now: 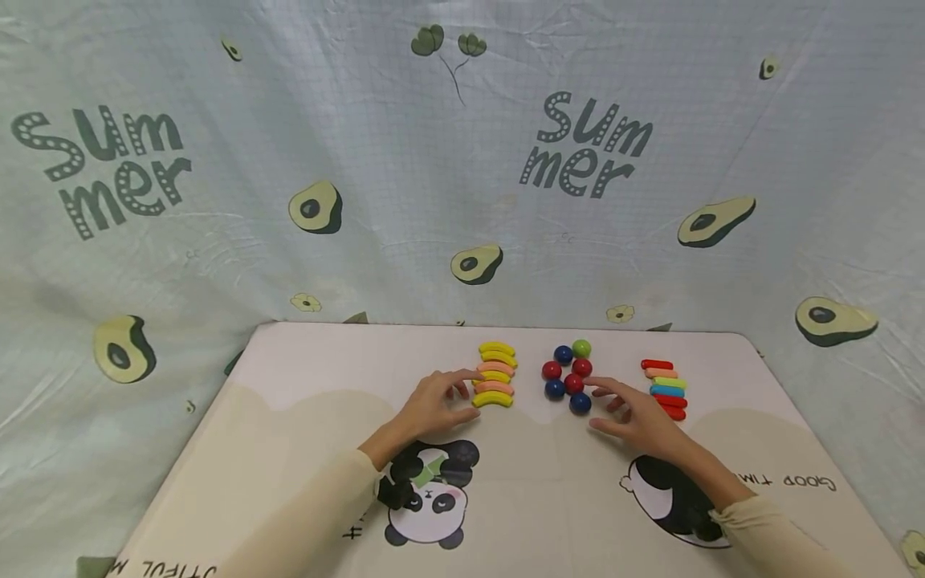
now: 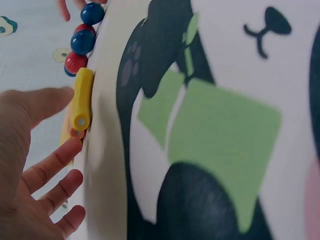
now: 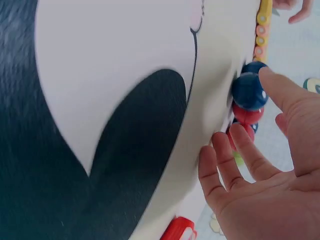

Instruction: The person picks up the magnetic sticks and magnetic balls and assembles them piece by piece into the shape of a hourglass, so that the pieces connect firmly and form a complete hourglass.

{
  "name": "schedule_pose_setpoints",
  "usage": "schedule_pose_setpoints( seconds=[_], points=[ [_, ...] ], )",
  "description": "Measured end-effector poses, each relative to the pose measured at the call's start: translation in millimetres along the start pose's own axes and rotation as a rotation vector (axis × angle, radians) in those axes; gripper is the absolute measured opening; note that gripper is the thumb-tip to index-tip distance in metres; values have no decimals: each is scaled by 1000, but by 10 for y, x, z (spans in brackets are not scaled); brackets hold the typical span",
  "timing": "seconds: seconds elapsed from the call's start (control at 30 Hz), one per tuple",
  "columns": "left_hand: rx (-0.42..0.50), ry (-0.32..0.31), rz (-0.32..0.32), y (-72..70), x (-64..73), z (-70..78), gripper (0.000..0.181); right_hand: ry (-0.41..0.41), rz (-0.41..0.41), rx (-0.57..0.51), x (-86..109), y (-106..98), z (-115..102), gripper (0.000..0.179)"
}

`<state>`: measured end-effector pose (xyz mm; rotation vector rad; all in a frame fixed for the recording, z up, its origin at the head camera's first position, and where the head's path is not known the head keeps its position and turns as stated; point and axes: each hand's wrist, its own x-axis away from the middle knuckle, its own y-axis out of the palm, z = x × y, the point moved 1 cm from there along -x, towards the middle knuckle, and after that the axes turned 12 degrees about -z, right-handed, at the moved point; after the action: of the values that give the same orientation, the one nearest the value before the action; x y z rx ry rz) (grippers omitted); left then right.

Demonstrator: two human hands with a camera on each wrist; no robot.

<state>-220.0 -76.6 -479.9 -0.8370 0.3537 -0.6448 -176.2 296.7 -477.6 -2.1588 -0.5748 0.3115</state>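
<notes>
A column of curved yellow and pink toy bananas [image 1: 494,398] lies mid-table. My left hand [image 1: 433,405] is beside its left edge, fingers spread and loosely bent. In the left wrist view, its thumb is close to the nearest yellow toy banana [image 2: 82,100]; contact is unclear. To the right is a cluster of shiny balls: several red [image 1: 552,370] and blue ones [image 1: 580,403], plus a green ball [image 1: 581,348] at the back. My right hand [image 1: 643,417] is at the cluster's right side, its fingers apart. From the right wrist view, the thumb reaches near a blue ball [image 3: 250,91], gripping nothing.
Farther right, past the right hand, short coloured sticks lie in a column, including a blue one [image 1: 667,391] and a red one [image 1: 657,364]. The pale tabletop [image 1: 520,498] bears panda prints. A patterned cloth [image 1: 405,160] hangs behind the table's back edge.
</notes>
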Motion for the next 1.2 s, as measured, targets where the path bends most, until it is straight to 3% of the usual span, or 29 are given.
schedule_pose_setpoints(
  seconds=[0.17, 0.53, 0.93, 1.2],
  points=[
    [-10, 20, 62, 37, -19, 19, 42, 14, 1, -38, -23, 31, -35, 58],
    [-19, 18, 130, 144, -52, 30, 30, -7, -23, -61, -101, 124, -73, 47],
    [-10, -7, 70, 169, -21, 22, 20, 24, -10, -56, -106, 153, -77, 39],
    [-10, 37, 51, 150, 15, 48, 21, 36, -15, -67, -37, 124, -58, 40]
  ],
)
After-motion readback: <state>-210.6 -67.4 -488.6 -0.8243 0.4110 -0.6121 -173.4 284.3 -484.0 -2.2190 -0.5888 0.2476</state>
